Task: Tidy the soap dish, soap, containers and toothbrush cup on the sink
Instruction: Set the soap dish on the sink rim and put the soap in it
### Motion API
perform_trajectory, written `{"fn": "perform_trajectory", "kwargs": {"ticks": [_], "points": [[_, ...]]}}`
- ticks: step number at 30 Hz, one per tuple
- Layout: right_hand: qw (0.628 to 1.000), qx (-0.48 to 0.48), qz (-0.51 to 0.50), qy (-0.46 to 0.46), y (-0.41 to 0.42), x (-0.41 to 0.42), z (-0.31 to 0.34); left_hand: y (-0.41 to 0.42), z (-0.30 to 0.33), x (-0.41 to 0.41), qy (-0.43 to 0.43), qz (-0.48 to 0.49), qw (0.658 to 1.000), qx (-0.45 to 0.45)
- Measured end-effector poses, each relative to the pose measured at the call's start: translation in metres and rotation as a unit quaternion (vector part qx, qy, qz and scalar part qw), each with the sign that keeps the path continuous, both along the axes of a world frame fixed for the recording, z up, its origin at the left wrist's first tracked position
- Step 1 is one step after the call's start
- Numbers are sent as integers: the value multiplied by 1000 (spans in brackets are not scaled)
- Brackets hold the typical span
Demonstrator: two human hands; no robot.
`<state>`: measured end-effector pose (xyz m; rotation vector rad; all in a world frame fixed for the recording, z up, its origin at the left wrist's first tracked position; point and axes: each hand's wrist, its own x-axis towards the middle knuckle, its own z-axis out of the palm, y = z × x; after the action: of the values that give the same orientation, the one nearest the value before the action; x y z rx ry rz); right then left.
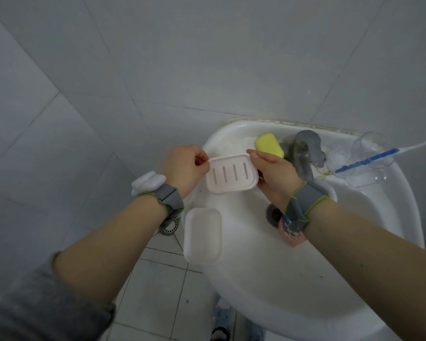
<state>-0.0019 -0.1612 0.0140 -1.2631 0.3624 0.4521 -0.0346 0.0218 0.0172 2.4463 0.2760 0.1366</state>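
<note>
Here, left hand [182,166] and right hand [274,173] pinching opposite ends of the slotted soap dish tray [231,174], held above the sink [379,205]; yellow soap [269,145] on the back rim beside the tap [305,153]; white dish base [202,235] on the left rim; toothbrush [369,159] in the clear cup [365,143], far right

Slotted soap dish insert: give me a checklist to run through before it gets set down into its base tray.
1. Insert held at both ends: ok. The left hand and right hand each pinch an end of the slotted insert.
2. Base tray free to receive it: ok. The base tray sits on the sink rim, with nothing in it.
3. Insert over the tray: not ok. It is held farther back, above the basin.
4. Soap out of the way: ok. The yellow soap lies on the rim by the faucet.
5. Insert clean and dry: cannot tell.
</note>
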Motion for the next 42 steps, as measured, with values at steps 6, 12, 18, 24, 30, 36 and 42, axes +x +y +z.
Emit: {"fn": "perform_trajectory", "kwargs": {"ticks": [6,12,18,24,30,36,42], "points": [[997,58,-31,42,-1,3,-3,-6,4,-1,15,-15,1000,-6],[995,83,-24,56,-5,3,-5,-6,6,0,9,1,1000,-1],[996,74,-23,46,-6,4,-7,-8,3,-1,-11,7,1000,-5],[995,86,-37,42,-7,6,-8,-8,-3,1,3,36,997,-63],[995,89,-35,41,-4,7,-6,-10,-6,1,108,46,953,-278],[994,87,-54,43,-1,6,-4,-9,-6,5,80,33,962,-258],[1000,4,-18,1,-2,6,-3,-9,-6,7,66,23,974,-216]]}}
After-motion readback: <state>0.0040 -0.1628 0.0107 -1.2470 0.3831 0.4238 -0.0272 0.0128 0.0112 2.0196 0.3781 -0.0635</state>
